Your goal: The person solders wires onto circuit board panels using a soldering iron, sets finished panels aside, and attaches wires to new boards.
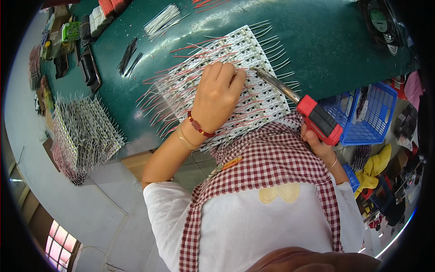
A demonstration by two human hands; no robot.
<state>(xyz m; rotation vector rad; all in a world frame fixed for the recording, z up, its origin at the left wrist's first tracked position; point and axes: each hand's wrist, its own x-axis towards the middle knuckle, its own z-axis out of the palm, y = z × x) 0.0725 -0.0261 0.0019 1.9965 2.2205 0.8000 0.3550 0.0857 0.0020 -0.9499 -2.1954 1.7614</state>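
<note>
At a green counter (pixel 317 50), a worker's left hand (pixel 217 97) presses curled fingers (pixel 226 75) onto the wired LED panel (pixel 253 97) at centre, while the right hand (pixel 319 140) grips a red soldering iron (pixel 312 115). Its tip meets the panel just right of the fingers; steady pressure likely keeps joints clean.

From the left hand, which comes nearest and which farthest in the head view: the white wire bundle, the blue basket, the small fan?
1. White wire bundle, up the bench, left of the left hand.
2. Blue basket, off the bench's right edge.
3. Fan, far right corner.
</note>
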